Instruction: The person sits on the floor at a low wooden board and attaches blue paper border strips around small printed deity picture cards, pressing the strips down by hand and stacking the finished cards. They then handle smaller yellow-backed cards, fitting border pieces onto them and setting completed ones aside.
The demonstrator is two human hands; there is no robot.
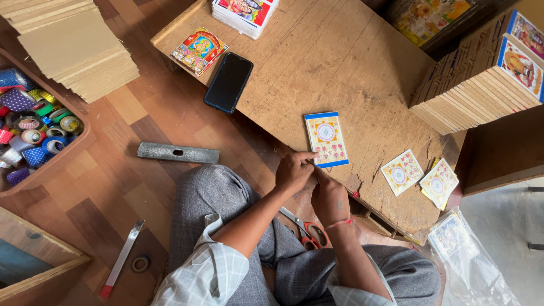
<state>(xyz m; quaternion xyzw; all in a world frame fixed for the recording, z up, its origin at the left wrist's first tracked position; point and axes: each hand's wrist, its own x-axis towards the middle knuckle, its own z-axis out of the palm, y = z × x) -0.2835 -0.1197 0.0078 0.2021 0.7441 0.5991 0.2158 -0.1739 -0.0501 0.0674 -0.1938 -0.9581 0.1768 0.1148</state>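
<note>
Both hands meet at the near edge of the blue-bordered picture card (327, 139) on the table (362, 73), left hand (293, 171) fingers (309, 156) pinching its corner, right hand (330, 197) curled just below.

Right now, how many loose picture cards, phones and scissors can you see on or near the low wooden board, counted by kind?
Loose picture cards: 4 (one at the hands, two at right, one by the phone)
Phones: 1
Scissors: 1
Total: 6
</note>
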